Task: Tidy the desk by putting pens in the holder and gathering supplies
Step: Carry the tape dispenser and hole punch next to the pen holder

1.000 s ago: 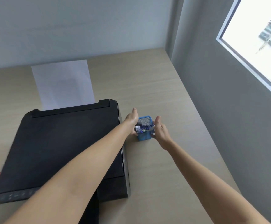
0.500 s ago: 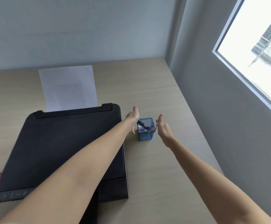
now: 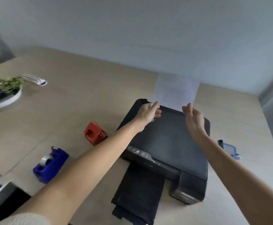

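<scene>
My left hand (image 3: 147, 113) and my right hand (image 3: 193, 118) hover over the back of a black printer (image 3: 168, 143), on either side of the base of a white sheet of paper (image 3: 175, 91) that stands in its rear feed. Both hands have fingers apart and hold nothing; the left fingertips are near the paper's lower left corner. A blue mesh pen holder (image 3: 229, 149) with pens in it stands on the desk right of the printer, partly hidden behind my right forearm. A red hole punch (image 3: 94, 133) and a blue tape dispenser (image 3: 50, 163) sit left of the printer.
The printer's black output tray (image 3: 137, 197) sticks out toward me. A white bowl with a plant (image 3: 2, 95) and a white object (image 3: 35, 80) lie at the far left. A dark device (image 3: 0, 197) sits at the bottom left corner. Walls bound the desk behind and right.
Both hands left the pen holder and moved left to the back of the printer beside the paper. The view swung left, bringing the hole punch, tape dispenser and plant bowl into sight.
</scene>
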Tool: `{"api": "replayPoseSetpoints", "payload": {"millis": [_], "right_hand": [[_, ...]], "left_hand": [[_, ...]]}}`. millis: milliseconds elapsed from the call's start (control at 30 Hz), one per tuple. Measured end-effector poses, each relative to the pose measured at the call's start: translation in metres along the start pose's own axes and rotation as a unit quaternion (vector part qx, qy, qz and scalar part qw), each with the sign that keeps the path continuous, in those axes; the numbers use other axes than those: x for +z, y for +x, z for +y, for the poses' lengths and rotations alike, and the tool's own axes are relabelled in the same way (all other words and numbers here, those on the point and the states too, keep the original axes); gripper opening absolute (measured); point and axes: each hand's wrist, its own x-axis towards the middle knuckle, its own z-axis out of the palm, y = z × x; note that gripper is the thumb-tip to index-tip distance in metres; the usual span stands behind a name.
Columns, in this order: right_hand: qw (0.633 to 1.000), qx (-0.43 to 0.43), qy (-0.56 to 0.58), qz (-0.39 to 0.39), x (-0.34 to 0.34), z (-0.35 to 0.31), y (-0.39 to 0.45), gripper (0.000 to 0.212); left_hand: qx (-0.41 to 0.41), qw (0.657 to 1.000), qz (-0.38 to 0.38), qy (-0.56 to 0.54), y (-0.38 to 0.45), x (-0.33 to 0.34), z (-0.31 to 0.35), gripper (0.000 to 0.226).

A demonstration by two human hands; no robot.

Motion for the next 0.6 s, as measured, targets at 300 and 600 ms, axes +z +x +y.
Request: {"api": "replayPoseSetpoints", "payload": {"millis": [300,600], "right_hand": [[0.977,-0.06,-0.066,-0.193,0.203,-0.063,-0.063,0.022],[0.941,0.028,-0.214,-0.261,0.345,-0.046,-0.084,0.039]], "left_hand": [[-0.077,0.914,0.262,0.299,-0.095,-0.237,-0.148,0.044],[-0.282,0.864,0.176,0.377,-0.12,-0.346,-0.252,0.023]]}}
